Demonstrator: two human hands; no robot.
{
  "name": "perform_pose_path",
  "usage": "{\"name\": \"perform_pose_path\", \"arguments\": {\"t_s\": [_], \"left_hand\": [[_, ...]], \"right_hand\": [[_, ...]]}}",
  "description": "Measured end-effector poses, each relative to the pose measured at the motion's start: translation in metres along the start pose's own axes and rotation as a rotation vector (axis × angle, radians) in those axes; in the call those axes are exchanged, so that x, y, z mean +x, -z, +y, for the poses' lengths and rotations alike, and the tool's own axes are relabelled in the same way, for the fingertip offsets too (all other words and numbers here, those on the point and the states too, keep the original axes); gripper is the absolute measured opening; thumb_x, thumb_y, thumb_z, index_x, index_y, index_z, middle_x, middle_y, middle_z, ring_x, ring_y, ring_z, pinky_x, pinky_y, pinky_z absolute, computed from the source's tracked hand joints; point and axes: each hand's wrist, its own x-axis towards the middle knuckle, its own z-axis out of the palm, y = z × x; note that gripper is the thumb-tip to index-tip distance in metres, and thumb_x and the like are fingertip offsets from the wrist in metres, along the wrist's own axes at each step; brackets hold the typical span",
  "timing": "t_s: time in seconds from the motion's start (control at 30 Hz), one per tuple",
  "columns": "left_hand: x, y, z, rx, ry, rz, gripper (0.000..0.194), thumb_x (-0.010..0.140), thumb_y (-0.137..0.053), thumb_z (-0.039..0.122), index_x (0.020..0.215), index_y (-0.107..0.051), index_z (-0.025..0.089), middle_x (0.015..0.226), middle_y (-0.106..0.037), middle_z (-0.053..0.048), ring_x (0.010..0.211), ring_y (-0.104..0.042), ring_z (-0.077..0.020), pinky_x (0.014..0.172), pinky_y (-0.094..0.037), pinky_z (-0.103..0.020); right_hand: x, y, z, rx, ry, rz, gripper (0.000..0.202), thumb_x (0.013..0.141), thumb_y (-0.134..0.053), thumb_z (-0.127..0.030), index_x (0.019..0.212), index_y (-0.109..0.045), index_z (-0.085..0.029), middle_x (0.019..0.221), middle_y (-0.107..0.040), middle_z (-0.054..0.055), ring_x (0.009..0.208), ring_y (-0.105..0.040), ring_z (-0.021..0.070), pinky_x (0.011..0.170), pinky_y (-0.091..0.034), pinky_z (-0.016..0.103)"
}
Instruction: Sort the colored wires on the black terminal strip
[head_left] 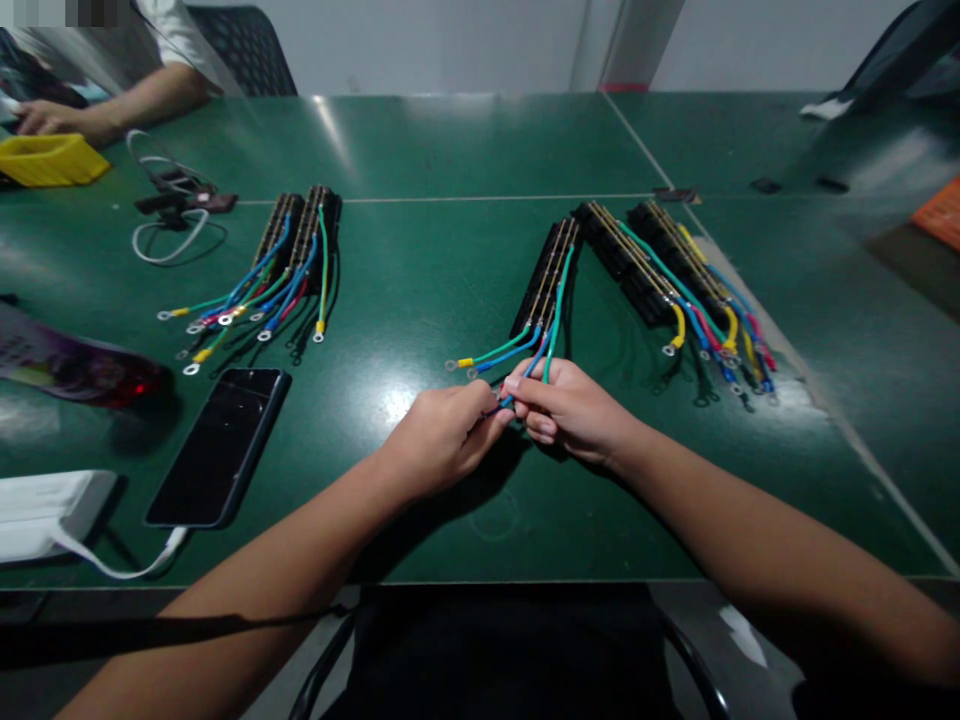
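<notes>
Presently working at the near end of a blue wire (537,361), pinched by left hand (442,430) and right hand (581,412), beside a black strip (549,278) inward from the front edge of the worktop (637,560), and apparently calling for steady fingertip control in further handling.

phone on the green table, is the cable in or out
Plugged in: the white cable runs from the white power bank, and its connector meets the near end of the phone.

Bare forearms (697,480), bare fingers (534,392), black clothing (510,650) at the lap
</notes>
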Motion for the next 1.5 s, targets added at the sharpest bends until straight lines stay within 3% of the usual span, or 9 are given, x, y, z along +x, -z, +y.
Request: {"name": "perform_pose_path", "arguments": {"t_s": [0.4, 0.63, 1.03, 1.27, 1.5], "left_hand": [[0.0012, 0.0010, 0.0007, 0.027, 0.013, 0.030, 0.024, 0.094, -0.048, 0.030, 0.075, -0.055, 0.017, 0.053, -0.051, 0.004, 0.046, -0.046, -0.0089, 0.047, -0.028, -0.021], [0.0005, -0.0009, -0.0002, 0.004, -0.001, 0.073, 0.022, 0.089, -0.057, 0.030, 0.072, -0.055, 0.017, 0.050, -0.050, 0.006, 0.042, -0.044, -0.0076, 0.047, -0.028, -0.020], [0.0013, 0.0004, -0.0009, -0.067, 0.027, 0.024, 0.021, 0.088, -0.059, 0.029, 0.072, -0.055, 0.016, 0.050, -0.051, 0.006, 0.042, -0.044, -0.0073, 0.047, -0.028, -0.019], [0.0019, 0.0014, -0.0022, -0.052, 0.038, -0.024, 0.025, 0.093, -0.051, 0.031, 0.074, -0.056, 0.016, 0.054, -0.053, 0.005, 0.045, -0.047, -0.0084, 0.048, -0.029, -0.020], [0.0016, -0.0007, -0.0034, -0.101, 0.027, -0.003, 0.022, 0.088, -0.059, 0.032, 0.075, -0.056, 0.015, 0.055, -0.054, 0.005, 0.046, -0.047, -0.0066, 0.048, -0.029, -0.019]], "right_hand": [[0.0005, 0.0010, 0.0014, -0.009, 0.028, -0.007, 0.023, 0.084, -0.069, -0.030, 0.075, -0.053, -0.016, 0.053, -0.052, -0.006, 0.032, -0.035, 0.0012, 0.031, -0.030, 0.014], [0.0005, 0.0012, 0.0025, -0.020, 0.041, -0.007, 0.024, 0.085, -0.069, -0.031, 0.075, -0.053, -0.016, 0.052, -0.052, -0.007, 0.032, -0.035, 0.0013, 0.031, -0.030, 0.014], [0.0006, 0.0020, 0.0027, -0.014, 0.026, 0.001, 0.021, 0.086, -0.067, -0.030, 0.077, -0.054, -0.015, 0.053, -0.053, -0.006, 0.032, -0.036, 0.0011, 0.031, -0.030, 0.014], [-0.0005, 0.0010, 0.0013, 0.007, 0.036, -0.011, 0.026, 0.084, -0.070, -0.031, 0.074, -0.052, -0.016, 0.052, -0.051, -0.007, 0.032, -0.035, 0.0006, 0.031, -0.030, 0.013], [0.0002, 0.0004, 0.0013, 0.011, 0.035, -0.019, 0.032, 0.079, -0.075, -0.036, 0.072, -0.052, -0.015, 0.049, -0.051, -0.007, 0.031, -0.035, 0.0008, 0.031, -0.030, 0.014]]}}
